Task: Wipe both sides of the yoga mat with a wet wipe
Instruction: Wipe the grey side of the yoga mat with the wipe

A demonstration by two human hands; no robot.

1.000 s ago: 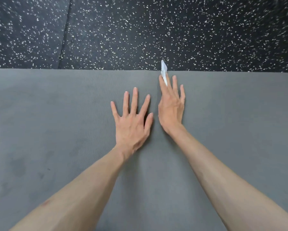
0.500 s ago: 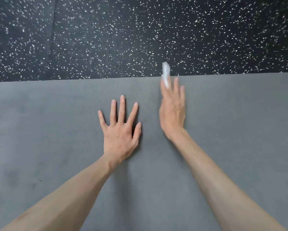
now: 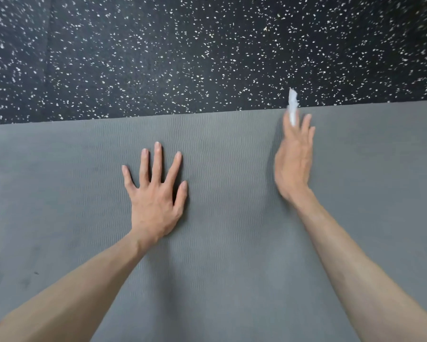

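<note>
Only one view: my head cam, looking forward and steeply down, close over the yoga mat (image 3: pixel 232 255). Speckled floor (image 3: pixel 183 53) fills the top; no second view shares anything.

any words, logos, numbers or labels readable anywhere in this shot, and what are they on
None: no text, brand, number or sign can be read in the head view.
Yoga mat: plain grey with a wavy ribbed texture, no logo visible.
Wet wipe: plain white, blurred, no print visible.
Floor: black with white speckles only, no markings.
Left hand and right hand: bare, nothing written or worn.
</note>
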